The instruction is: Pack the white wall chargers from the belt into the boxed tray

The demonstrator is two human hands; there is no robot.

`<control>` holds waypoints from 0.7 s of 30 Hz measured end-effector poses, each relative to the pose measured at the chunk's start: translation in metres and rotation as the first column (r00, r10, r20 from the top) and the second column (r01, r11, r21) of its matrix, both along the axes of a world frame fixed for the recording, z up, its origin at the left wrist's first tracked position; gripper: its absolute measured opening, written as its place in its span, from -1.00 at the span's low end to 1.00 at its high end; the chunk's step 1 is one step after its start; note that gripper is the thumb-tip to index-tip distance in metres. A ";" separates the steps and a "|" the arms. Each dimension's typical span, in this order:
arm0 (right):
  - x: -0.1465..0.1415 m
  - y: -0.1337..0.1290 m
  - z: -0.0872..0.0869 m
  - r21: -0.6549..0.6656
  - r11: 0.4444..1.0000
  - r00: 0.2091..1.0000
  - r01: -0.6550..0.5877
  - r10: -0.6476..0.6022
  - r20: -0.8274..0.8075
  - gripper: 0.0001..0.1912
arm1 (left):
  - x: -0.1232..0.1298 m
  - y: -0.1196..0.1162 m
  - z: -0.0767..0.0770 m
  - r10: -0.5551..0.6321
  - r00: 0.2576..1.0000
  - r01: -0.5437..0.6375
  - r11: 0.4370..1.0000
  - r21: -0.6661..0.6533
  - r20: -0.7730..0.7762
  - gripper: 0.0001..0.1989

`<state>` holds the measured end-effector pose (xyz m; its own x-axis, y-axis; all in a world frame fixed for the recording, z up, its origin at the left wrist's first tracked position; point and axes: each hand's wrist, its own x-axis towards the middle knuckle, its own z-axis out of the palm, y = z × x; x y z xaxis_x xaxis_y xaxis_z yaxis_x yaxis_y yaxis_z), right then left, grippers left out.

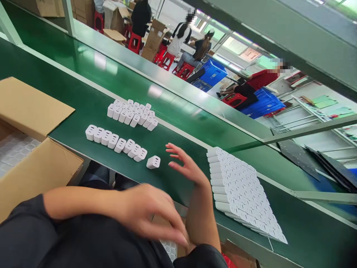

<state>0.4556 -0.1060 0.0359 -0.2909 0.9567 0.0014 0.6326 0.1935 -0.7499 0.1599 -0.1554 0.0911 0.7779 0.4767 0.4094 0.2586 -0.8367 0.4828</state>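
My right hand [182, 163] is held over the green belt, fingers spread and nothing in it. Closest to it is a single white charger block [153, 162] with dark port slots, lying apart from the palm. My left hand [153, 212] reaches across my body, blurred by motion; a gap shows between thumb and fingers, and no object is visible in it. Its fingertips come up against my right forearm near the elbow; whether they press on it I cannot tell. Left of the single block runs a row of similar white charger blocks [113, 141], with a second cluster [132, 113] behind.
A large slanted array of white charger blocks [242, 190] stands on the right of the green belt [184, 130]. An open cardboard box [33, 108] with white trays is at the left. Metal frame bars [306, 130] cross the right side. Several people sit beyond.
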 end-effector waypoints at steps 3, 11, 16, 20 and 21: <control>-0.034 -0.021 -0.019 -0.015 0.998 0.997 -0.064 0.065 0.042 -0.09 | -0.037 0.050 -0.017 -0.037 0.991 0.041 0.999 -0.024 0.128 -0.74; -0.060 -0.025 -0.043 -0.035 0.996 0.993 0.087 -0.090 -0.078 -0.03 | -0.094 0.131 -0.052 0.261 0.948 -0.182 0.913 0.364 -0.181 -0.46; -0.061 -0.023 -0.041 -0.086 0.989 0.988 0.123 -0.130 -0.079 -0.20 | -0.073 0.149 -0.053 0.137 0.934 -0.022 0.944 0.330 -0.331 -0.23; -0.071 -0.017 -0.039 -0.047 0.992 0.993 0.114 -0.115 -0.035 -0.24 | -0.051 0.157 -0.054 0.046 0.919 0.071 0.957 0.280 -0.392 -0.22; -0.075 -0.016 -0.039 -0.034 0.993 0.993 0.114 -0.115 -0.031 -0.23 | -0.048 0.158 -0.055 0.034 0.914 0.085 0.959 0.272 -0.404 -0.23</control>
<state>0.3807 -0.1220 -0.0035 -0.1800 0.9834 -0.0218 0.6245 0.0971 -0.7750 0.1122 0.0025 0.0358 0.9139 0.3673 0.1726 0.3568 -0.9299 0.0897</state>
